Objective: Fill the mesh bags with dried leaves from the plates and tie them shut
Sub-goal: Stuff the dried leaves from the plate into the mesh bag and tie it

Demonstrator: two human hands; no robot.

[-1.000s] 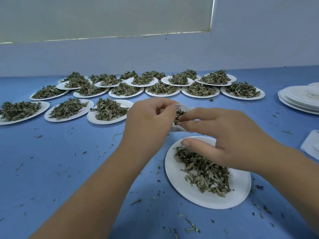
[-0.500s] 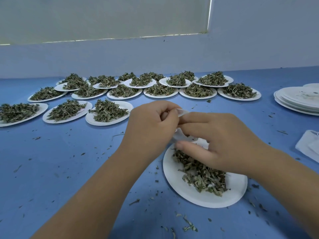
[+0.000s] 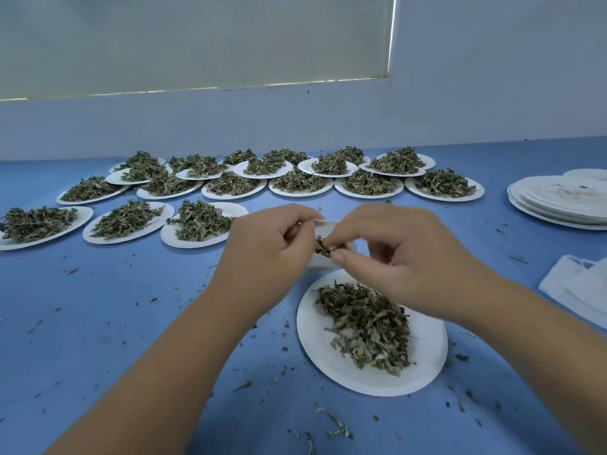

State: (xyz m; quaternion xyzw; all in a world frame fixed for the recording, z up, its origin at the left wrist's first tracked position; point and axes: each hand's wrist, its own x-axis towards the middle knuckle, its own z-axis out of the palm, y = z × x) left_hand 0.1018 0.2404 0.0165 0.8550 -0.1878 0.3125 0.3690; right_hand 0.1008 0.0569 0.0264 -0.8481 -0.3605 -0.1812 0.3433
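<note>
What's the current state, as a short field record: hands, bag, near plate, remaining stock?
left hand: grips mesh bag at its mouth
right hand: pinches leaves at the bag's mouth
mesh bag: leaves inside, not tied
near plate: holds a leaf pile
far plates: many, heaped
right side: stacked empty plates, spare bags

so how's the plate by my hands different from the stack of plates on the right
The near plate lies singly and holds a heap of dried leaves; the stacked plates are piled together and carry only crumbs. Both are white, round and sit on the blue table.
</note>
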